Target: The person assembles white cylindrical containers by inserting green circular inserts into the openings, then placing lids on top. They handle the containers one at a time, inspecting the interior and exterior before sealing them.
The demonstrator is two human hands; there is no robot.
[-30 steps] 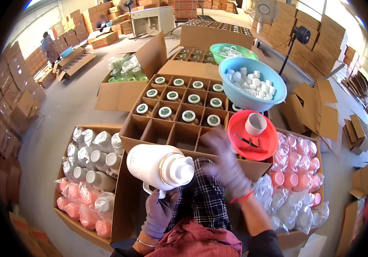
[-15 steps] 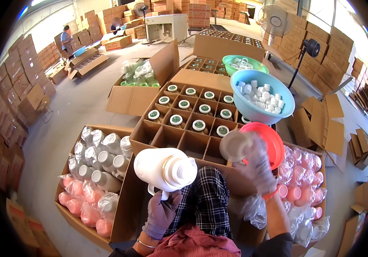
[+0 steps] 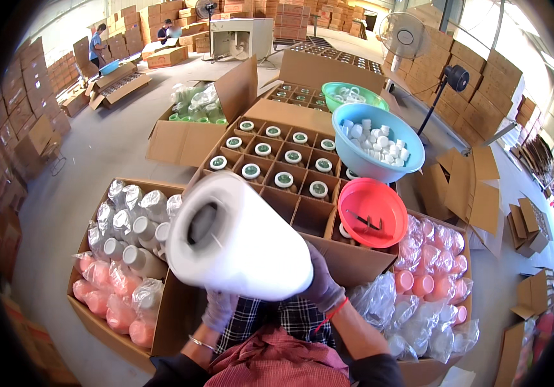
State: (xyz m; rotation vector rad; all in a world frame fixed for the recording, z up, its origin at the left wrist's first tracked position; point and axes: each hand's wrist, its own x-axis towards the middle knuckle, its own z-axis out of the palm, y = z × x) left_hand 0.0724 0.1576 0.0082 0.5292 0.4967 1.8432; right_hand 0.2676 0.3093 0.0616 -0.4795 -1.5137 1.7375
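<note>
A white thermos jug body [image 3: 257, 242] is tilted in front of me, with its round end and dark central hollow facing up and left. My right hand [image 3: 324, 284], gloved in grey, is closed round its lower right end. Below the jug, my left hand [image 3: 220, 308], also gloved, holds it from underneath; its fingertips are hidden behind the jug. Just beyond lies a divided carton [image 3: 277, 208] with several white-rimmed, green-topped flasks in its cells. A red basin [image 3: 386, 235] with a few small dark tools sits on the carton's right corner.
A blue basin [image 3: 348, 145] of white caps and a green basin [image 3: 380, 100] stand behind. Cartons with bagged pink and grey cups [image 3: 140, 258] flank me left; bagged pink cups [image 3: 423, 284] lie right. Fans [image 3: 406, 35] and two people [image 3: 96, 48] are farther off.
The jug has turned from neck toward me to its hollow end showing. My right hand has come from over the red basin to the jug; the blurred round piece there is no longer visible.
</note>
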